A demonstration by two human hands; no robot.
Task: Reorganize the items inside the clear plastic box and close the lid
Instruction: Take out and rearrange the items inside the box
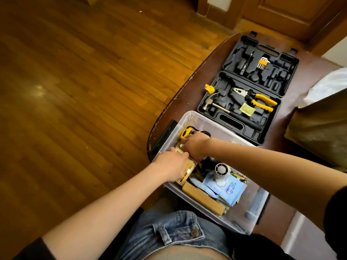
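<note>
Nearest, at the table's near edge, sits the clear plastic box (pixel 251 207), lidless, with no lid that I can identify in view. Its near end holds a brown cardboard carton (pixel 203 198), a pale blue printed packet (pixel 228 186) and a small grey fan (pixel 221 169).

Both hands work in the far-left end of the box. The left hand (pixel 171 163) lies on a flat clear-fronted, yellow-edged package (pixel 188 170), fingers reaching over its far end; whether they curl round it I cannot tell. That package's long axis runs from the near-right toward the far-left corner, along the box's left wall.

Just beyond, touching or nearly so, the right hand (pixel 191 145) reaches across with fingers curled down onto a yellow object, apparently gripping it, though the hold is mostly hidden. A yellow and black tool (pixel 185 133) lies immediately beyond its fingertips, in the far-left corner.

I judge the next shift depends on the package sliding along its own length, with the left hand nearer to it.

Farther off lies an open black tool case (pixel 270 117) with a hammer (pixel 216 103), pliers (pixel 253 97) and hex keys (pixel 262 62).
</note>
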